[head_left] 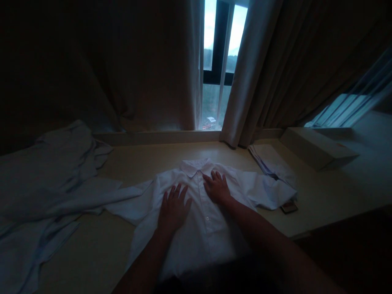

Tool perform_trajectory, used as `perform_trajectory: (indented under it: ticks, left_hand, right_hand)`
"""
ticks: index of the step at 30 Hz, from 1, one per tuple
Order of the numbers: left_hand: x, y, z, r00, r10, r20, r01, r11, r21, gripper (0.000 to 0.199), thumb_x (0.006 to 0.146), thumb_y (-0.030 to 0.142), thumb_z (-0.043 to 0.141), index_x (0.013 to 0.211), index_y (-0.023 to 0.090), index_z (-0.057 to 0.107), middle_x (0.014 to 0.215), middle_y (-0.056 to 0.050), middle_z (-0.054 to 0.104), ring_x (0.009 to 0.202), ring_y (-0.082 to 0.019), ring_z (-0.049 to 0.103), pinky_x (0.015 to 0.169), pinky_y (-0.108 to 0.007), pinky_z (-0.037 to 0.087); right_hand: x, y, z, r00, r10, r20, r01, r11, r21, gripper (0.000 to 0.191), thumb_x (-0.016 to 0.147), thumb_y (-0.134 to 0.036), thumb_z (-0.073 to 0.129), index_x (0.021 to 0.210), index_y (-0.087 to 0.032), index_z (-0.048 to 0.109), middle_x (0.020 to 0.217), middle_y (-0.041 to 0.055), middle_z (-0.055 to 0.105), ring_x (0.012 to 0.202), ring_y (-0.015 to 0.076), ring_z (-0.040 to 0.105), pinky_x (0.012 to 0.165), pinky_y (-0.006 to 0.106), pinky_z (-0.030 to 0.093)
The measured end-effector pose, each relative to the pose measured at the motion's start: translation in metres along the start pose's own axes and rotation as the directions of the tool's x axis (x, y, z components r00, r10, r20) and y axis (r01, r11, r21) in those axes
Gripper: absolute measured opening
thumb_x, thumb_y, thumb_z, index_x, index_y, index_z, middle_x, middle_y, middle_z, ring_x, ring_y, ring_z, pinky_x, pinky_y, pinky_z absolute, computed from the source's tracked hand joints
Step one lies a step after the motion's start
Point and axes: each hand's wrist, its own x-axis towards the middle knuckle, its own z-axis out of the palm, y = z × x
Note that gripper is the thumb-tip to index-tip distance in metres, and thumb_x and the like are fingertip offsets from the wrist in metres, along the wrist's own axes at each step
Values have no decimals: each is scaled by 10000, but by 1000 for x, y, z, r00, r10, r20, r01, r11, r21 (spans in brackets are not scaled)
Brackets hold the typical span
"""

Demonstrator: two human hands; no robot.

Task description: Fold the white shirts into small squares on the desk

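A white button-up shirt [196, 228] lies spread front side up, its collar [196, 166] pointing away from me and its sleeves out to both sides. My left hand [174, 208] rests flat on the chest at the left of the button line, fingers apart. On the other side, just below the collar, my right hand [217, 188] lies on the cloth with its fingers spread. Neither hand grips the fabric. The lower end of the shirt is hidden in dark shadow near my body.
A heap of white clothes [61, 171] covers the left side of the pale surface [141, 153]. At the right are folded white cloth [271, 159], a small dark-edged flat object [289, 207] by the cuff and a box [318, 147]. Curtains [254, 73] frame the window behind.
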Motion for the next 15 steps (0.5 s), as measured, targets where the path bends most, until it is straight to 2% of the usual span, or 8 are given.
perform_trajectory:
  ticks: [3, 6, 12, 15]
  left_hand:
    - [1, 0, -1, 1000, -8, 10, 9, 1000, -21, 560, 933, 487, 334, 1446, 269, 391, 1555, -49, 326, 1447, -264, 229, 1176, -485, 122]
    - [0, 0, 0, 1000, -6, -4, 6, 999, -37, 563, 930, 485, 342, 1440, 254, 403, 1551, -61, 330, 1444, -268, 236, 1173, -485, 131]
    - [0, -4, 3, 1000, -13, -22, 10, 995, -101, 530, 918, 461, 380, 1376, 216, 488, 1493, -101, 421, 1408, -273, 304, 1157, -477, 173]
    - [16, -4, -7, 997, -65, -27, 55, 958, -282, 449, 867, 449, 479, 1198, 186, 629, 1383, -145, 526, 1338, -309, 391, 1120, -486, 236]
  right_hand:
    - [-1, 0, 1, 996, -5, -87, 4, 1000, -14, 341, 962, -397, 431, 1247, -245, 541, 1361, 116, 485, 1275, 262, 375, 1075, 454, 207]
    - [-1, 0, 3, 988, 62, -145, -66, 997, -25, 268, 950, -349, 450, 1112, -172, 571, 1161, 132, 570, 1110, 249, 460, 997, 400, 299]
    - [1, 1, 7, 984, 57, -169, -67, 996, -57, 201, 918, -290, 490, 1068, -170, 550, 1058, 110, 575, 1020, 246, 465, 909, 378, 340]
    - [1, 1, 8, 986, 49, -160, -60, 996, -69, 199, 926, -280, 470, 1073, -169, 545, 1039, 108, 578, 1008, 244, 466, 902, 377, 339]
